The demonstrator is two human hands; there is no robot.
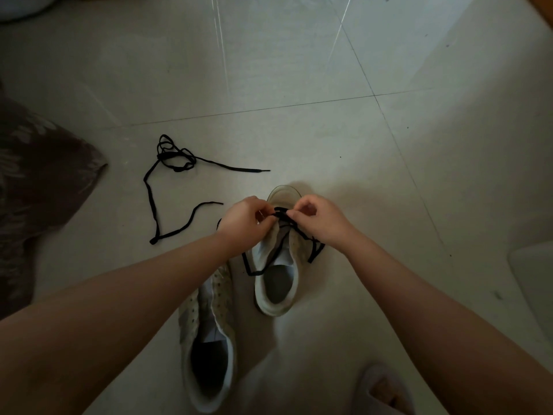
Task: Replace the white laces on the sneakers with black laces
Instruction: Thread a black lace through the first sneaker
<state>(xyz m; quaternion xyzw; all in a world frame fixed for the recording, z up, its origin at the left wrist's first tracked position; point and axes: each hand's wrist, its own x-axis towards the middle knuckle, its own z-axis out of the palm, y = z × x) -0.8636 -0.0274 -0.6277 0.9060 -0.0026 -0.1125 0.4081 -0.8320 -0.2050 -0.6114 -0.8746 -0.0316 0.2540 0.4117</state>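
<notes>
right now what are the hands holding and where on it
Both hands, left and right, pinch the black lace where it crosses the front eyelets of the far sneaker.

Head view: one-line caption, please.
Both hands thread a black lace into one sneaker; spare lace lies aside.

The scene is dim and murky, with a greenish-grey cast. The brightest patch lies on the pale glossy tiled floor (299, 70), beyond and to the right of the worn white low-top sneaker (276, 277); thin streaks of glare cross the tiles far beyond it. Toward the near edge and the left of that sneaker the picture sinks into shadow, and both bare forearms read dark. A soft shadow spreads just beyond its toe. Tile joints bow outward at the edges, wide-angle distortion. Detail is soft and smeared throughout, corners blurriest.
</notes>
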